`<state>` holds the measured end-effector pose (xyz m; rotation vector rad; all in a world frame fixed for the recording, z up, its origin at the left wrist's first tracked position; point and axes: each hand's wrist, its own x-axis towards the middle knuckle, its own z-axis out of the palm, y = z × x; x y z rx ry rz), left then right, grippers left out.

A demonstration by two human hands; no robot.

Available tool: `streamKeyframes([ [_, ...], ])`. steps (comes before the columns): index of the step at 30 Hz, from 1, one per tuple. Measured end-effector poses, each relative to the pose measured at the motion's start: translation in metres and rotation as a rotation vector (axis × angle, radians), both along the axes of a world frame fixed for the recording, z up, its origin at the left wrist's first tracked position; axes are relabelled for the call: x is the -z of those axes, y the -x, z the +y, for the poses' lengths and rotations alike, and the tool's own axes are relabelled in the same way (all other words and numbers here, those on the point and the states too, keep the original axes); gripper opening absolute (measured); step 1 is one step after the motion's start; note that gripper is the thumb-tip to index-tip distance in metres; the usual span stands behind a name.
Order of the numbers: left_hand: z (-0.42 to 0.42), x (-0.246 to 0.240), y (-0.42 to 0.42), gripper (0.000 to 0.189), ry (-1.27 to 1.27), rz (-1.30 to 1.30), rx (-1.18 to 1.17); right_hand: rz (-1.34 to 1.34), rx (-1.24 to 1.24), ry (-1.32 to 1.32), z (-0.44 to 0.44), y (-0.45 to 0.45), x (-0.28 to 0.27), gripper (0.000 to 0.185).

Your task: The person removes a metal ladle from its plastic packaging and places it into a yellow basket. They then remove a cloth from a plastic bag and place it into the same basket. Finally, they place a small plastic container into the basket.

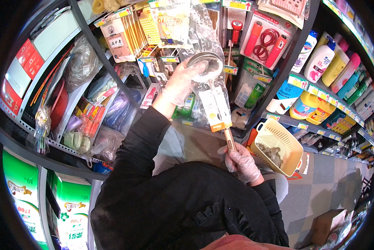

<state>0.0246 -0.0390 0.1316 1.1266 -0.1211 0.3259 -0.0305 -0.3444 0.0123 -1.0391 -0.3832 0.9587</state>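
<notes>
A ladle with a round metal bowl [213, 66] and a wooden handle [228, 139] slants across the space before me. My left hand [187, 76], in a thin clear plastic glove, grips the bowl, thumb inside it. Gloved the same way, my right hand [241, 163] holds the lower end of the handle. A white and orange cardboard tag [216, 109] covers part of the ladle's shaft. Clear plastic packaging [202, 29] shows around and behind the bowl; I cannot tell whether it wraps the ladle.
Hanging packets [121, 39] and a jump rope pack [265, 40] fill the rack ahead. Bottles [319, 61] line the right shelves. A yellow perforated basket [279, 145] stands by my right hand. Bagged goods [83, 61] crowd the left shelves. A cardboard box [326, 226] sits on the floor.
</notes>
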Motion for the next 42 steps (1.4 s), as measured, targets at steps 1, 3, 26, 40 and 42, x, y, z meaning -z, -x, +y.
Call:
streamKeyframes([
  [1, -0.004, 0.001, 0.002, 0.042, -0.019, 0.037, -0.041, -0.001, 0.007, 0.005, 0.0, 0.0, -0.001, 0.027],
  [3, -0.011, 0.003, 0.003, 0.037, -0.02, 0.017, 0.042, -0.004, 0.02, 0.004, 0.0, 0.0, -0.003, 0.026],
  [26, -0.031, 0.04, -0.002, 0.038, 0.195, 0.109, 0.178, -0.037, 0.026, 0.011, 0.0, -0.006, 0.005, 0.03],
  [40, -0.029, 0.046, -0.002, 0.03, 0.102, 0.248, 0.205, -0.08, -0.016, 0.101, 0.0, -0.007, 0.004, 0.028],
  [42, -0.027, 0.049, -0.003, 0.032, 0.084, 0.277, 0.243, -0.086, 0.0, 0.1, 0.0, -0.007, 0.003, 0.027],
])
